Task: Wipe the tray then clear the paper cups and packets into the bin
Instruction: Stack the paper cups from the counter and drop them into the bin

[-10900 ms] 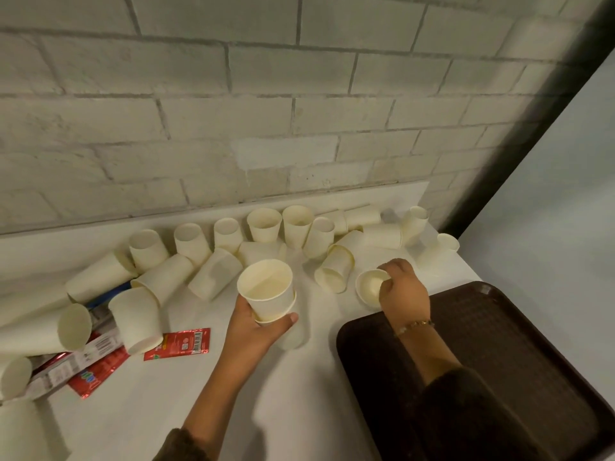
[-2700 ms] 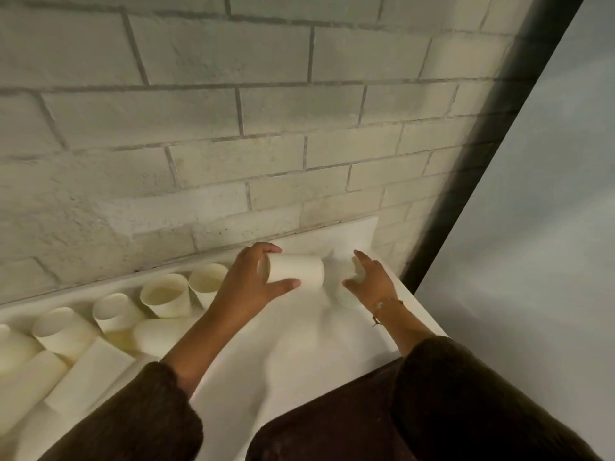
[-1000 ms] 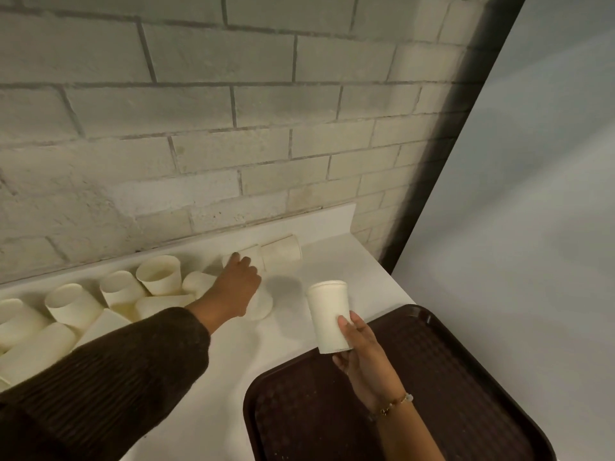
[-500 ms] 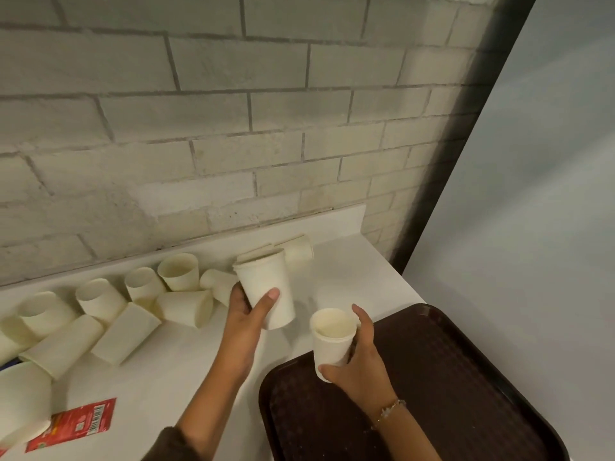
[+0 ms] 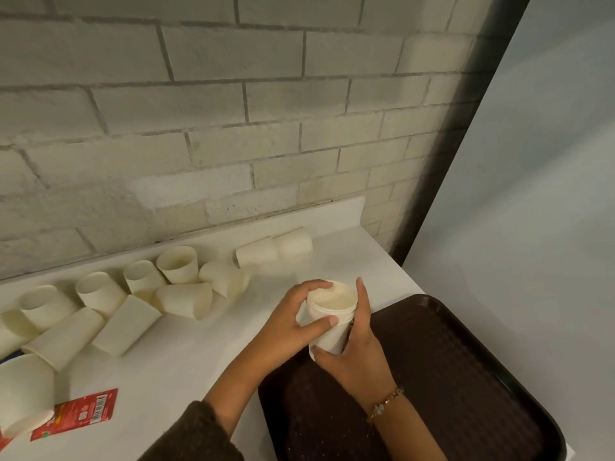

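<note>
dark brown knit sleeve (image 5: 199, 434), gold beaded bracelet (image 5: 386, 401)

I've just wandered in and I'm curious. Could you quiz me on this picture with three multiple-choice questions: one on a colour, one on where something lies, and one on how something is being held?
1. What colour is the tray?
A. blue
B. dark brown
C. white

2. Where does the red packet lie?
A. on the tray
B. inside a cup
C. on the white counter, left of the tray

3. How is the stack of cups held?
A. by both hands
B. by one hand only
C. by nobody; it stands alone

Answers:
1. B: the tray's surface is dark brown.
2. C: the packet lies flat on the counter, far left of the tray.
3. A: the left hand and right hand both grip it.
</note>
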Available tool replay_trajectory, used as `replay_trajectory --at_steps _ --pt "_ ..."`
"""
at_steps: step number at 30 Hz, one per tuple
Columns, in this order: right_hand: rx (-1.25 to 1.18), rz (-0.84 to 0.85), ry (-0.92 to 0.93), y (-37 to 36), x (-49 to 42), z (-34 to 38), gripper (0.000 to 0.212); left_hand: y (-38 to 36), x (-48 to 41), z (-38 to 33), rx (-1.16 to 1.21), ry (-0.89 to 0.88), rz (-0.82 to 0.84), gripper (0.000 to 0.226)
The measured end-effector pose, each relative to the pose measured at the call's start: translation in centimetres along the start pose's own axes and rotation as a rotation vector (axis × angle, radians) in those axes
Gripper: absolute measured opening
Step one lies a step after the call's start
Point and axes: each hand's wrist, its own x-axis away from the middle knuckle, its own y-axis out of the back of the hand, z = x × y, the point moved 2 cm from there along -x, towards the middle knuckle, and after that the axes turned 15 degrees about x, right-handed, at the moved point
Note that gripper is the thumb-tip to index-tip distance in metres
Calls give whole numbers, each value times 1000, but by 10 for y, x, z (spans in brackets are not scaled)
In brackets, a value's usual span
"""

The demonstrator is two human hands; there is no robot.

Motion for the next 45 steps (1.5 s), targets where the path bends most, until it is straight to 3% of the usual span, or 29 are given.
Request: replay_trajectory --at_steps 3,5,7,9,12,15,19,26,30,37,40,43,45 --pt "-20 -43 -7 -2 0 -1 113 2 -5 -9 185 74 91 47" --pt "-45 -44 -22 -2 0 -2 108 17 -17 -11 222 95 -23 34" --pt "-73 -35 -41 -2 0 -1 104 47 -32 -2 -65 101 -275 24" --pt "-91 -31 -54 -2 1 -2 101 82 -44 15 -578 202 -386 27" --pt "-151 -39 -78 -1 3 -2 92 113 -47 44 -1053 485 -288 45" --pt "-305 -105 -102 2 5 -1 79 119 -46 66 -1198 542 -241 57" --pt "-554 -215 -186 8 9 -4 64 115 -44 69 -1148 434 -329 63" --pt "-459 -261 -167 30 25 -22 58 59 -17 14 -694 109 -430 68" --pt "-410 -286 -211 62 45 -44 46 -1 4 -13 -329 117 -364 60" --pt "-340 -521 -534 144 117 -119 71 -125 29 -25 -93 119 -192 41" --pt "-368 -702 -588 186 157 -154 49 -184 36 -21 22 138 -79 38" --pt "-353 -893 -674 221 202 -194 46 -246 47 -17 106 143 70 38" --pt "-340 -941 -763 232 231 -223 26 -280 56 -11 126 140 165 39"
